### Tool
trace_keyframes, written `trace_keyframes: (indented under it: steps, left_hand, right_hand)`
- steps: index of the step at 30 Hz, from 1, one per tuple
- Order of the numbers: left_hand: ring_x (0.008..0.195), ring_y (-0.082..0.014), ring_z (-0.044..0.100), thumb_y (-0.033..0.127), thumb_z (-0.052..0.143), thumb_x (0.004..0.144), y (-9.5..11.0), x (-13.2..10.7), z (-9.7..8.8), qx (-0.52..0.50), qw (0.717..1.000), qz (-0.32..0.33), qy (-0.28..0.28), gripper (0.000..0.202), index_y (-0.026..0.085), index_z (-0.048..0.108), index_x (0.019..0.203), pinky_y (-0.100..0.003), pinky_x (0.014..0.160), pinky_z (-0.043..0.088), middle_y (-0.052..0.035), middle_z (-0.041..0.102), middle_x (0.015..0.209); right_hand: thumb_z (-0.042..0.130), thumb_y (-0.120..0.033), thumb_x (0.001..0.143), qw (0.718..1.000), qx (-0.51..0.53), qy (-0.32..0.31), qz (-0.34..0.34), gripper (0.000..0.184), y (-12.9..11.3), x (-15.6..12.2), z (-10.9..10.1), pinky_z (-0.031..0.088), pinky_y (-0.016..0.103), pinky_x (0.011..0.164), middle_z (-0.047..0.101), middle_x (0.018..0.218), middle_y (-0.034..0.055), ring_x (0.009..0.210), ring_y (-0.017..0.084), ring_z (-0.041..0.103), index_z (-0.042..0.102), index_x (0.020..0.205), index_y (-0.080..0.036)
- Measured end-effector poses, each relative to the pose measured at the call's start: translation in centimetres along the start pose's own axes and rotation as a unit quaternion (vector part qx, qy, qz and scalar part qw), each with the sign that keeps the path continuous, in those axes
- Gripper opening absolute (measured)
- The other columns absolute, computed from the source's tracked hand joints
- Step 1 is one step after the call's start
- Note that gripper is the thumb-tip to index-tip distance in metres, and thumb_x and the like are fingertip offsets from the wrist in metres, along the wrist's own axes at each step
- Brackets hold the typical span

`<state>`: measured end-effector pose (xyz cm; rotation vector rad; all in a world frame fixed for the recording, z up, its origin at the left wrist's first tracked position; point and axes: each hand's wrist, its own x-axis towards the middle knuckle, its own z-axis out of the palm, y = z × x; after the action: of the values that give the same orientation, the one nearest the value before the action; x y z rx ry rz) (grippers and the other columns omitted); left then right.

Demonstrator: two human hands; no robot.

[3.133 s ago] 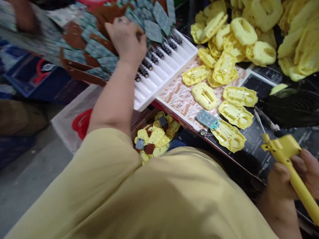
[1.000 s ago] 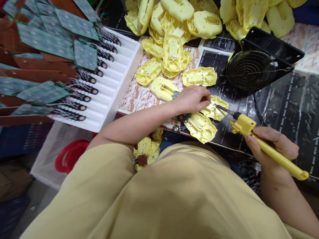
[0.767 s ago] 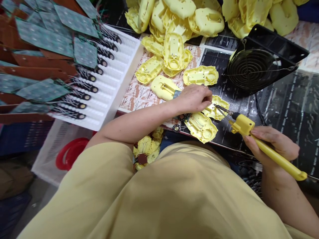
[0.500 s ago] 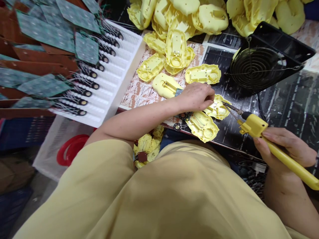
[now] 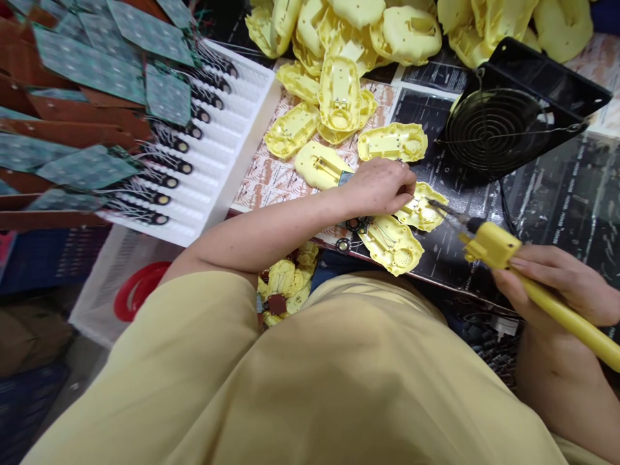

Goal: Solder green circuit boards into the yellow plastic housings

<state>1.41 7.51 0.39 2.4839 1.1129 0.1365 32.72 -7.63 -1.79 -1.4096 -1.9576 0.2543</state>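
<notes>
Lost to us beneath the left hand and beyond the edges
We cannot be sure whether its fingertips pinch anything, for the hand blocks our view there, covering part of a small circuit board and one end of a yellow shell. We see the yellow tool in the right hand cut off by the right edge, its metal tip blurred. The sleeve hides part of the red ring from us. The top edge crops the shell pile, the left edge the stacked boards. Lettering on the black tabletop is too small for us to read.
</notes>
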Motion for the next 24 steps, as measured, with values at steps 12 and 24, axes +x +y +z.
trace_keyframes:
  steps: [12, 24]
  left_hand:
    - [0.098, -0.0256, 0.07, 0.022, 0.059, 0.088, 0.0, 0.0, 0.2, 0.01, 1.0, 0.011, 0.012, 0.021, 0.023, 0.08, 0.093, -0.04, 0.09, 0.054, -0.0053, 0.076, 0.094]
    - [0.113, -0.0273, 0.071, 0.037, 0.055, 0.105, -1.8, -2.0, -4.0, -0.022, 0.987, -0.046, 0.151, 0.026, 0.024, 0.077, 0.114, -0.044, 0.101, 0.055, -0.008, 0.078, 0.117]
  right_hand:
    - [0.092, -0.028, 0.082, 0.97, 0.002, 0.235, -0.059, 0.044, -2.0, -1.0, 3.1, 0.066, 0.025, 0.067, 0.083, 0.096, 0.0015, 0.071, 0.019, 0.079, 0.08, 0.124, -0.026]
    - [0.096, -0.035, 0.078, 0.951, 0.014, 0.308, 0.004, 0.034, -2.9, -1.6, 4.0, 0.063, 0.03, 0.055, 0.082, 0.088, 0.0026, 0.064, 0.024, 0.077, 0.085, 0.109, -0.027]
